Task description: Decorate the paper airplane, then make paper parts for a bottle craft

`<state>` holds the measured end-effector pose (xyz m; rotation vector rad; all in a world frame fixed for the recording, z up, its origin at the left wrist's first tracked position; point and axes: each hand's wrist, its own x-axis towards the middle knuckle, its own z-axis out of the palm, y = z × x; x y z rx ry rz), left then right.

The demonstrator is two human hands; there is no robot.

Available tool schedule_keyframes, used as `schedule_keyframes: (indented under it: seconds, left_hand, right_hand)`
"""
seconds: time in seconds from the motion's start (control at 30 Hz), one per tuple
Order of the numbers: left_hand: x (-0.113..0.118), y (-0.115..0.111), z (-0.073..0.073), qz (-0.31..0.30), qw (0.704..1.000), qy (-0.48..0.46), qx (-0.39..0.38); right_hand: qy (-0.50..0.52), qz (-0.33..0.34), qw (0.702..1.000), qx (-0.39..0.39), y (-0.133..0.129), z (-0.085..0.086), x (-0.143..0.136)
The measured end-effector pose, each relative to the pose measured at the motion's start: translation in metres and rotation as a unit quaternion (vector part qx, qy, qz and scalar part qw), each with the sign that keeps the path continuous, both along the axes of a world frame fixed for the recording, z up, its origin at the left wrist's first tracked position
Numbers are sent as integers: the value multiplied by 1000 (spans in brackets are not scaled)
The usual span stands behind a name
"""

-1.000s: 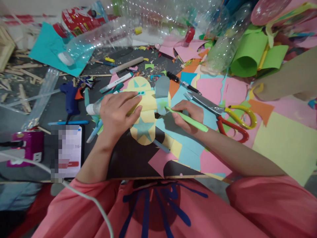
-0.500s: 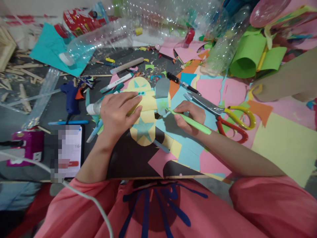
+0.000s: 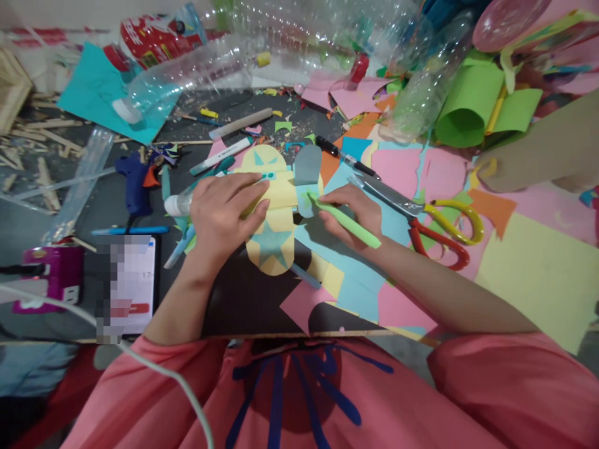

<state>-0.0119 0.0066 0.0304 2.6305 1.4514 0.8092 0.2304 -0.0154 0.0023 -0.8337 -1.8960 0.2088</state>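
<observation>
A yellow paper cutout (image 3: pixel 282 198) with rounded ends and a blue-green star (image 3: pixel 270 242) lies flat on the dark table. My left hand (image 3: pixel 224 209) rests on its left side, fingers stretched out and pressing it down. In my right hand (image 3: pixel 352 212) is a light green marker (image 3: pixel 350 226), gripped like a pen. Its tip touches a green-coloured patch on the light blue rounded paper piece (image 3: pixel 306 204). That piece has a grey upper part (image 3: pixel 307 165) and sits against the cutout's right side. My left fingers hide part of the yellow paper.
Scissors (image 3: pixel 421 215) with yellow and red handles lie right of my right hand. A black pen (image 3: pixel 347 157) is above them. At left are a blue glue gun (image 3: pixel 135 184) and a phone (image 3: pixel 135 284). Clear plastic bottles (image 3: pixel 187 78) and paper scraps (image 3: pixel 309 302) lie around.
My right hand and the green marker have shifted slightly left, with the tip moving up and left on the light blue piece. My left hand stays in place.
</observation>
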Motion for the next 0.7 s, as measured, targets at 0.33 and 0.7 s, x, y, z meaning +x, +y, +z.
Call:
schedule_keyframes:
  seconds: [0.33, 0.7]
  left_hand:
    - [-3, 2, -8, -11, 1000, -21, 20]
    - [1, -1, -3, 4, 999, -34, 2]
  right_hand:
    - [80, 16, 996, -24, -2, -2, 4]
    - [74, 33, 995, -54, -1, -2, 6]
